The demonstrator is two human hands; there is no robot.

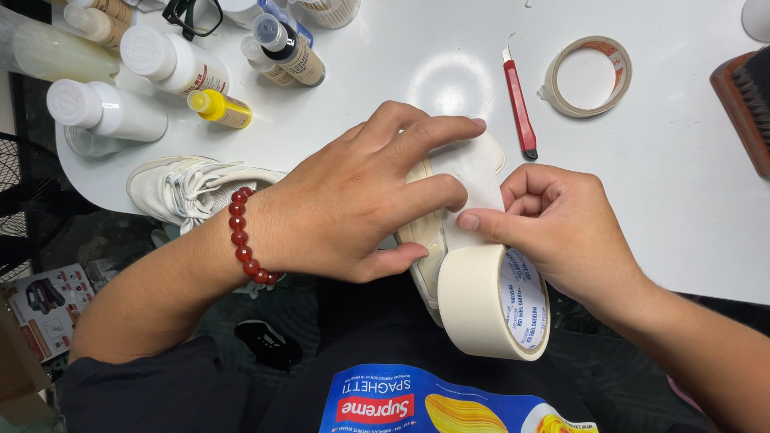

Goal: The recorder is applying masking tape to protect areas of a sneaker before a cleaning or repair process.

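My left hand (365, 196), with a red bead bracelet on the wrist, lies flat over a white sneaker (429, 240) held sole-up at the table's front edge. Its fingers press a strip of cream masking tape (473, 168) onto the sole. My right hand (561, 224) grips a large roll of cream masking tape (481, 301), thumb on the strip that runs from the roll onto the sneaker. Most of the sneaker is hidden under my hands.
A second white sneaker (188, 188) lies at the table's left edge. A red utility knife (520, 104), a smaller tape roll (587, 76), a wooden brush (746, 104), a yellow bottle (218, 108) and several white bottles (108, 112) stand on the white table (674, 200).
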